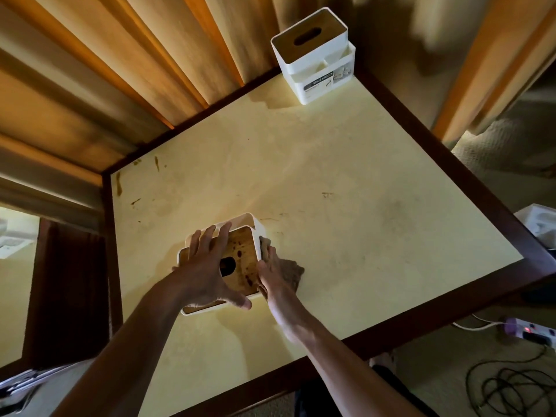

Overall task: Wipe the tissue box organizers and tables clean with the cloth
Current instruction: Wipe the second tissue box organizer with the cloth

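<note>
Two hands on white wood-lidded tissue box organizer (240,260): left hand (204,266) spread flat, right hand (272,275) apparently pressing brown cloth (290,270) sideways. Box may skid across pale yellow tabletop (346,191).

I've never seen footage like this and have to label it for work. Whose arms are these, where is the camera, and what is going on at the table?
There is no machine here: a person wears a wide-angle camera on the head, looking down at their own arms. That is the only view. The left hand lies spread over the near tissue box organizer, white with a stained wooden lid, steadying it. The right hand presses a brown cloth against the organizer's side, apparently wiping it. Both stand on a pale yellow table with a dark wooden rim and some brown smears. A second tissue box organizer stands at the far corner, by the curtain.
</note>
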Available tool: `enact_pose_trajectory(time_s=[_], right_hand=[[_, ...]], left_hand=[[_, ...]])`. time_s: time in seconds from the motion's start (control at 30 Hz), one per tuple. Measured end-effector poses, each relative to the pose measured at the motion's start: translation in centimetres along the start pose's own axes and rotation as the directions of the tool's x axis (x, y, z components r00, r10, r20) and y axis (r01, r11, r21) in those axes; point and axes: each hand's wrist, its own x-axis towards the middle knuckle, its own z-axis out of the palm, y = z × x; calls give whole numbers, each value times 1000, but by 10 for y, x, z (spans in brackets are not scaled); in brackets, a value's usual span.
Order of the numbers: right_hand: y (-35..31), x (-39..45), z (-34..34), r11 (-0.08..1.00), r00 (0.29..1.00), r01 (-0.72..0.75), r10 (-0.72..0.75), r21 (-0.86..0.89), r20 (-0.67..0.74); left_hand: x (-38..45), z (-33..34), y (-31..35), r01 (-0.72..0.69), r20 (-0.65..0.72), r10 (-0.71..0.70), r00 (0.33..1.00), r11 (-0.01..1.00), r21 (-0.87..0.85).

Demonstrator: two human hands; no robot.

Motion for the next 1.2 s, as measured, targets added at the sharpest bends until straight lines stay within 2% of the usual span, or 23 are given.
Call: enact_pose_trajectory(time_s=[0.1, 0.23, 0.43, 0.53, 0.6, 0.67, 0.87, 1.03, 1.13, 1.2], right_hand=[[-5, 8, -9, 988, 993, -111, 106, 109, 46], [-16, 25, -13, 990, 985, -134, 128, 53, 113], [-24, 30, -22, 999, 984, 27, -18, -47, 178], [-37, 41, -13, 992, 996, 16, -5, -127, 84], [-34, 39, -12, 984, 995, 85, -77, -158, 56], [-29, 32, -9, 978, 988, 150, -145, -144, 49], [-9, 6, -3, 985, 986, 165, -162, -57, 45], [-12, -17, -3, 993, 993, 100, -96, -56, 75], [-14, -10, -9, 994, 997, -58, 63, -88, 50], [-10, -6, -11, 990, 991, -132, 130, 51, 39]], left_hand=[[1, 0, 2, 11, 1, -11, 1000, 999, 34], [2, 1, 3, 28, 16, -29, 999, 999, 34], [1, -1, 5, 36, 25, -37, 999, 999, 40], [1, 0, 6, 27, 15, -27, 1000, 999, 43], [1, 0, 6, 28, 14, -29, 999, 999, 36], [1, 0, 6, 34, 12, -35, 999, 999, 40], [1, 1, 5, 19, -2, -19, 1000, 999, 33], [1, 0, 6, 17, -3, -17, 1000, 999, 30], [2, 2, 4, 12, -15, -12, 1000, 999, 37], [4, 3, 2, 9, -25, -8, 1000, 999, 39]])
